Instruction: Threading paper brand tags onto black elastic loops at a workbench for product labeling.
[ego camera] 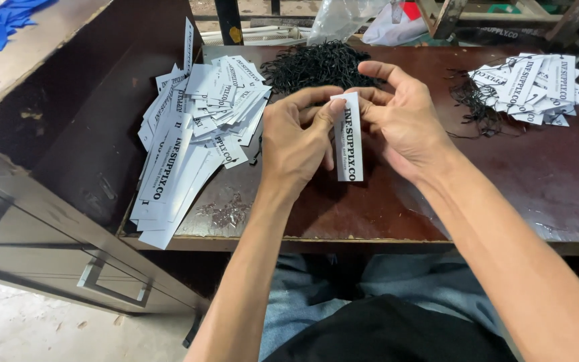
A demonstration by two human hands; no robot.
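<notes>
**One white tag pinched between both hands over the bench**

While we look down from the head camera, we see the left hand point(297, 144) and the right hand point(397, 117) meeting above the dark brown bench point(504, 181), both clenched on the top end of a single white paper tag point(349, 141) with black print. Each grip is a thumb-and-fingertip pinch at the tag's upper edge, and the tag hangs upright between the palms, above the bench near its middle. We find a loose heap of white tags point(196, 127) just left of the left hand, spilling toward the bench's front edge. Behind the hands lies a pile of black strings point(313, 66). Well apart to the right sits a smaller stack of tags point(534, 87) with black strings tangled beside it. A grey drawer cabinet point(68, 248) stands at the left
</notes>
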